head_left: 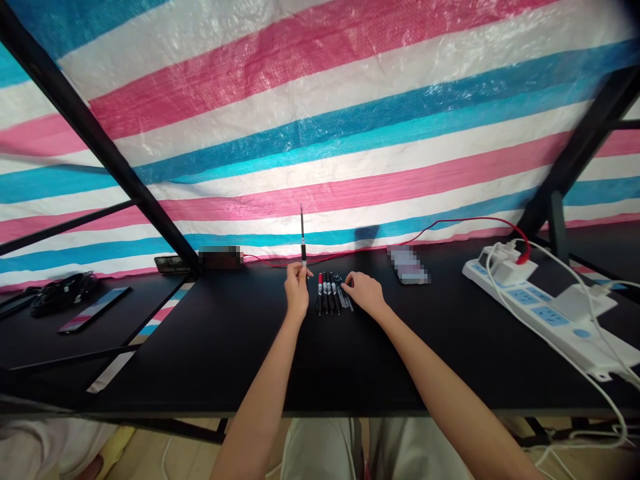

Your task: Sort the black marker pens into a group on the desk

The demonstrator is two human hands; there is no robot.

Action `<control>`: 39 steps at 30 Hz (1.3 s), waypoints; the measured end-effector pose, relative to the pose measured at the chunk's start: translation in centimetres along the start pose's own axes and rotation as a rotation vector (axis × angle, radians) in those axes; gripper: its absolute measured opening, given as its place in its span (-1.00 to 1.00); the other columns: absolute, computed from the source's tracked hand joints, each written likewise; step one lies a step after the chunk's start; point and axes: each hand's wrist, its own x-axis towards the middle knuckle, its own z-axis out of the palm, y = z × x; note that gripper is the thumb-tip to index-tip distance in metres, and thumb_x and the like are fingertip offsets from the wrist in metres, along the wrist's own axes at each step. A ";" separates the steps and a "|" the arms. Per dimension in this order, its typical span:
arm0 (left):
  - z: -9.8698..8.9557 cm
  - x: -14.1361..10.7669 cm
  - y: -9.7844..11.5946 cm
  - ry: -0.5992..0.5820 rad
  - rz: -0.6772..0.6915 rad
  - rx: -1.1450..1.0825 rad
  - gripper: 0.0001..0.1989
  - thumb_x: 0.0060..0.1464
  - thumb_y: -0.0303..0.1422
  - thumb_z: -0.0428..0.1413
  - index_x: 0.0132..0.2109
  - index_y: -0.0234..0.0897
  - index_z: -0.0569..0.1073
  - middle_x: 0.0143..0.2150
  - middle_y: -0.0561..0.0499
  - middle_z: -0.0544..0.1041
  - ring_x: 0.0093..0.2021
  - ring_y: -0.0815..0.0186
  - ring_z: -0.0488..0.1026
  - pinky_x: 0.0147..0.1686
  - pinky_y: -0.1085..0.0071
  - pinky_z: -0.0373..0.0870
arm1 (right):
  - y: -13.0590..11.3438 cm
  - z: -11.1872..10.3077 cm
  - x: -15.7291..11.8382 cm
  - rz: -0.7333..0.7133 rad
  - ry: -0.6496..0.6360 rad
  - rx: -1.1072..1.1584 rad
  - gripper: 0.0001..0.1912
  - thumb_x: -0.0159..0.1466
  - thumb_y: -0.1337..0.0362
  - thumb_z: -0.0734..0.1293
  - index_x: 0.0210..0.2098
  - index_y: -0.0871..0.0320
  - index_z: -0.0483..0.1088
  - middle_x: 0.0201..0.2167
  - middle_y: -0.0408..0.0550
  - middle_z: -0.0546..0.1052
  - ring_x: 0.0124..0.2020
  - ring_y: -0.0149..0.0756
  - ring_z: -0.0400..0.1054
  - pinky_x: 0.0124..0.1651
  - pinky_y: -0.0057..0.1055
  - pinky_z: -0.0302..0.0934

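My left hand [297,293] is closed around the lower end of a pen [303,253], held upright. A long thin refill with a pointed tip stands out above its thicker black part. Just to the right, a row of several black pens [328,293] lies side by side on the black table [210,353]; one has a red end. At the row's right edge lie thin dark sticks [345,299] that look like refills. My right hand [364,292] is beside them, thumb and fingertips pinched together; whether something small is between them is hidden.
A phone [409,265] lies behind my right hand. A white power strip [540,307] with plugs and cables stands at right. A red cable [440,221] runs along the back. Black metal bars [100,140] and a striped plastic sheet [320,133] bound the table. Another phone [95,310] lies left.
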 end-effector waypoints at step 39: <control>-3.1 -0.2 -1.0 -0.066 -0.180 1.169 -0.82 0.08 -0.34 -0.04 -0.18 -0.28 0.35 -0.20 -0.13 0.41 -0.13 0.10 0.29 -0.19 0.23 0.10 | -1.4 -0.6 -1.1 0.052 -0.100 -0.301 -0.69 0.24 0.30 0.09 -0.31 0.30 0.43 -0.31 0.22 0.47 -0.26 -0.15 0.41 -0.28 -0.37 0.19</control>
